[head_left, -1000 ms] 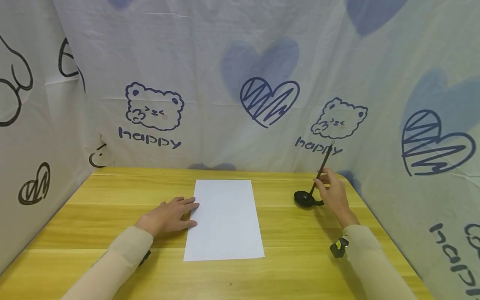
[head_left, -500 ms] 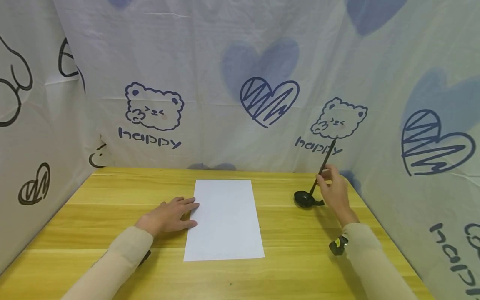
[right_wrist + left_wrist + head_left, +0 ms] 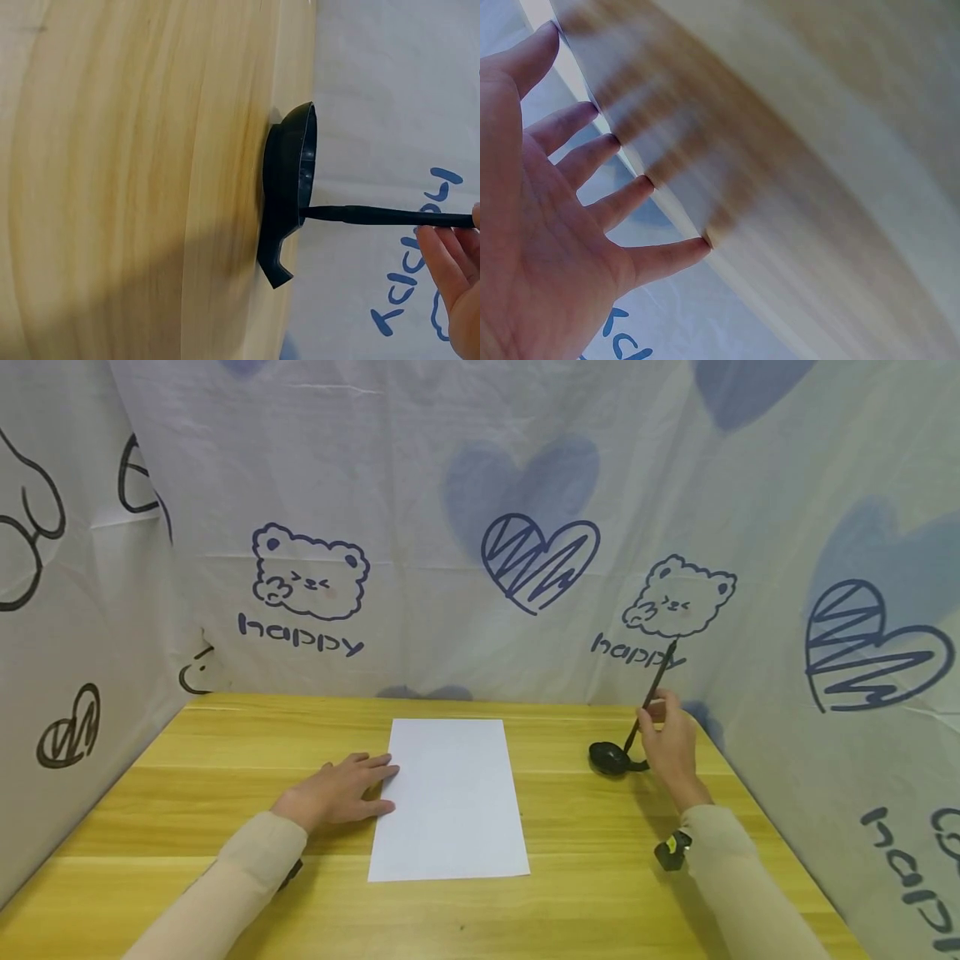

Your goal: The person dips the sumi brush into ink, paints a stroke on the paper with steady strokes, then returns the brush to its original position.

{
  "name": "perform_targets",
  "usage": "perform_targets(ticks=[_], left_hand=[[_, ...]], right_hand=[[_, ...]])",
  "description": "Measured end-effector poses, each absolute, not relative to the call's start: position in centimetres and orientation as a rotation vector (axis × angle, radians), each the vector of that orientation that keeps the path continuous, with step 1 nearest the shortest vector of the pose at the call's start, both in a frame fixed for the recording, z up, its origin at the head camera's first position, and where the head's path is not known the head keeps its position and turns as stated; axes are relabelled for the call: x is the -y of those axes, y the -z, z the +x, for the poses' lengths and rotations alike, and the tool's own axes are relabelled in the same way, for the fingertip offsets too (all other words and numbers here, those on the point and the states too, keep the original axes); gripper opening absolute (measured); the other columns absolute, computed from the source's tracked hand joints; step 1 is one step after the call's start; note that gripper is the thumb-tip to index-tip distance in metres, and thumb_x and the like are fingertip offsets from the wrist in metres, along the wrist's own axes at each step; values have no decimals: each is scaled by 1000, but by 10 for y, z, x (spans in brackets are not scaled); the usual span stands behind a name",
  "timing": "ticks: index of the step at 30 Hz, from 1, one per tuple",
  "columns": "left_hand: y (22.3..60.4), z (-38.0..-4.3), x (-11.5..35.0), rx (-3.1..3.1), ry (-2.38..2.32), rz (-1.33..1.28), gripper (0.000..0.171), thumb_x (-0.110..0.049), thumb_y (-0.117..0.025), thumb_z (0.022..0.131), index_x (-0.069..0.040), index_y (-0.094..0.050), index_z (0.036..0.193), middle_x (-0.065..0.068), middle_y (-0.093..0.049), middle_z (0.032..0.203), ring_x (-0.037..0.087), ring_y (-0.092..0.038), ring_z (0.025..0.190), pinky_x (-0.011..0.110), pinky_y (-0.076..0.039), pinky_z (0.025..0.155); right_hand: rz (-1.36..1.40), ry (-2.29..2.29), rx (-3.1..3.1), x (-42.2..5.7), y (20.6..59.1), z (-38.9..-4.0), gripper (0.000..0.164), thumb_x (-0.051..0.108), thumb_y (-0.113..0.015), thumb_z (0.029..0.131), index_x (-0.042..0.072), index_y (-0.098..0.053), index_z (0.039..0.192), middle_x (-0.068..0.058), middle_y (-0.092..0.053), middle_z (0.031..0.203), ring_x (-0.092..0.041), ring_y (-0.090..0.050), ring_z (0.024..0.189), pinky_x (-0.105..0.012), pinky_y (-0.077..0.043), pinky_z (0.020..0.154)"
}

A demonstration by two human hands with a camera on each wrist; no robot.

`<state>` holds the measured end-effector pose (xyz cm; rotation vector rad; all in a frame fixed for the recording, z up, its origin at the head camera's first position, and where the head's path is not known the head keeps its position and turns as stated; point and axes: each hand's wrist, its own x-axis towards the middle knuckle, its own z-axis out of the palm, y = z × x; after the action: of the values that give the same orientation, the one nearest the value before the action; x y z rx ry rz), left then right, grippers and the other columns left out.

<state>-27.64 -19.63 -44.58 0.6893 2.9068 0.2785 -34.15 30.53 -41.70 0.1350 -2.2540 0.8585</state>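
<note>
Btwn pinching fingers, R hand (image 3: pixel 670 750), dark brush (image 3: pixel 390 217) is held, tip at rim of black dish (image 3: pixel 282 176) below; under spread fingers, L hand (image 3: pixel 337 793), white paper (image 3: pixel 457 810) is touched.

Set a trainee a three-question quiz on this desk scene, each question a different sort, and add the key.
1. True or false: the left hand touches the white sheet.
2. Fill in: in the head view, the black dish stands to the ____ of the white sheet.
3. Choose: what does the right hand hold?
A) the black dish
B) the white sheet
C) a slim black stick

Key: 1 true; 2 right; 3 C.
</note>
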Motion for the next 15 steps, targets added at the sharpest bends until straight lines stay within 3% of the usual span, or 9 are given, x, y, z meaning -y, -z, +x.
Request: perform_targets(ticks=[2,9,15], left_hand=[[445,-277,196,-2907,-277,688,70,-54,-61,100,-14,-48,155,11,-40,165,46,-38,150,81,-33,109],[445,-277,196,-2907,-271,682,70,-55,-61,99,-15,-48,155,11,-40,165,45,-38,150,81,-32,109],[443,-276,195,-2896,-278,674,70,-55,-60,100,-15,-47,156,11,-39,166,45,-37,151,80,-31,111]], right_hand=[[121,-868,2265,-306,416,-341,26,8,-66,99,-2,-59,122,-23,-75,100,-37,-72,89,-28,-55,70],[109,-894,2242,-305,413,-340,27,9,-65,100,0,-59,124,-24,-74,102,-38,-72,90,1,-36,66],[137,-913,2232,-303,413,-341,28,6,-63,101,-3,-57,126,-26,-73,103,-40,-72,90,4,-35,66]])
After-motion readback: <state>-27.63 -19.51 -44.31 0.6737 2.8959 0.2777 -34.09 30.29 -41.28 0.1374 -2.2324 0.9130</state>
